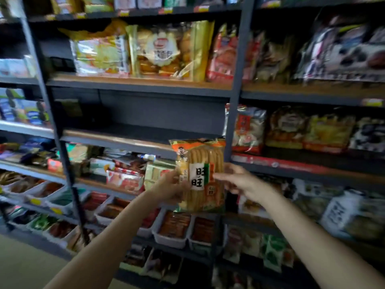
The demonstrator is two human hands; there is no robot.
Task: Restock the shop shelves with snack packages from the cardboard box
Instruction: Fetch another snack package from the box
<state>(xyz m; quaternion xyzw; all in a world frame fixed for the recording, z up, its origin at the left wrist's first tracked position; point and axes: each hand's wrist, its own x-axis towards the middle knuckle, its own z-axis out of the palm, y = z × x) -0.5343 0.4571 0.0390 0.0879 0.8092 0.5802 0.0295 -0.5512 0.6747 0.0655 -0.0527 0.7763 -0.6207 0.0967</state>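
Observation:
A clear snack package (199, 174) of golden rice crackers, with an orange and green top and a white label, stands upright in front of the shelves. My left hand (170, 185) grips its left edge. My right hand (237, 180) holds its right side, fingers against the wrapper. The package hangs just below a bare wooden shelf (116, 135) in the middle bay. The cardboard box is out of view.
Dark metal uprights (235, 101) divide the bays. Yellow snack bags (158, 53) fill the shelf above. More bags (291, 130) sit in the right bay. White trays (173, 228) of red packets line the lower shelves. Tan floor (27, 265) shows at lower left.

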